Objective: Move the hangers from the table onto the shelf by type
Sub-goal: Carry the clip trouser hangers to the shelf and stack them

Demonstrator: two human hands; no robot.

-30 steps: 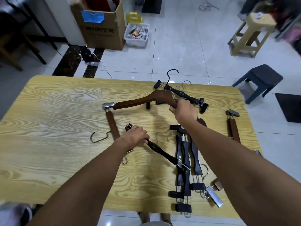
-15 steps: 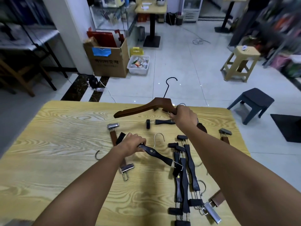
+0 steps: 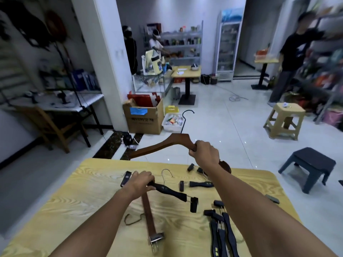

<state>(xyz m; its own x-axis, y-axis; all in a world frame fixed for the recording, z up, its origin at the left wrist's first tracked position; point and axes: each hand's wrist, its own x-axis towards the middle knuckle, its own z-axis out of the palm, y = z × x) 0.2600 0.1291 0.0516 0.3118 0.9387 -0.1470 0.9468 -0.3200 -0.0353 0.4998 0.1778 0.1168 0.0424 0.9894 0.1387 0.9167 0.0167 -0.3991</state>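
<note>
fingers (image 3: 193,151) of right hand (image 3: 205,153) curled round brown wooden hanger (image 3: 161,146), now raised past table (image 3: 83,201) far edge, left hand (image 3: 143,180) gripping black clip hanger (image 3: 171,191), lifted higher too

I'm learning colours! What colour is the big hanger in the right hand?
Dark brown hanger, head view.

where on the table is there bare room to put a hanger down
The table is bare from its left edge to the brown clip hanger. A narrower bare strip lies between that hanger and the stacked black clip hangers. The right side is crowded.
</note>
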